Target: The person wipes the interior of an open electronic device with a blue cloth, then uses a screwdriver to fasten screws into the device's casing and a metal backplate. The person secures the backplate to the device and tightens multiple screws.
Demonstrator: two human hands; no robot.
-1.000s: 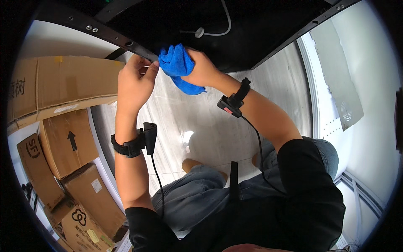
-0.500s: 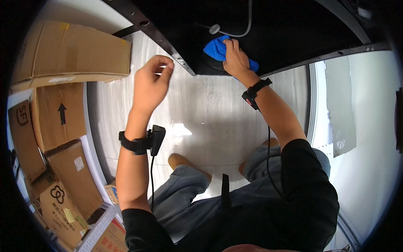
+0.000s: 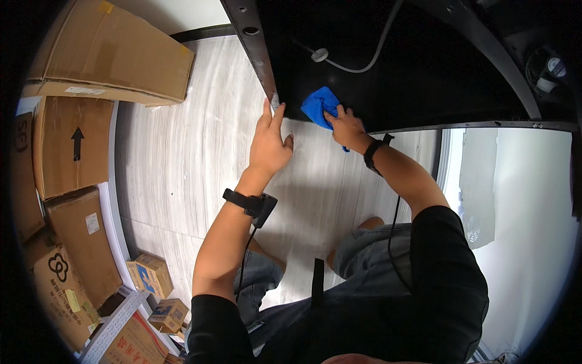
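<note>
My right hand (image 3: pixel 348 128) is closed on a blue cloth (image 3: pixel 319 107), which lies bunched over the near edge of a large black panel (image 3: pixel 418 79) with a metal rim. A small tail of the cloth hangs below my fingers. My left hand (image 3: pixel 271 141) has its fingers stretched out, the tips at the metal corner (image 3: pixel 273 100) of the panel. Whether those fingertips press on the corner or just hover by it, I cannot tell. Nothing shows in my left hand. A thin grey cable (image 3: pixel 381 45) with a round white piece (image 3: pixel 319 55) lies on the panel.
Several cardboard boxes (image 3: pixel 76 142) are stacked along the left, one large box (image 3: pixel 121 51) at the far left. Two small boxes (image 3: pixel 151 276) sit by a white perforated metal rail (image 3: pixel 115 324). Pale wood-look floor (image 3: pixel 182 151) lies below, and a white wall (image 3: pixel 527 212) rises at right.
My left hand has moved right to the panel's corner, its curled fingers now extended. My right hand has drawn the cloth nearer, to the panel's edge. The whole view has shifted.
</note>
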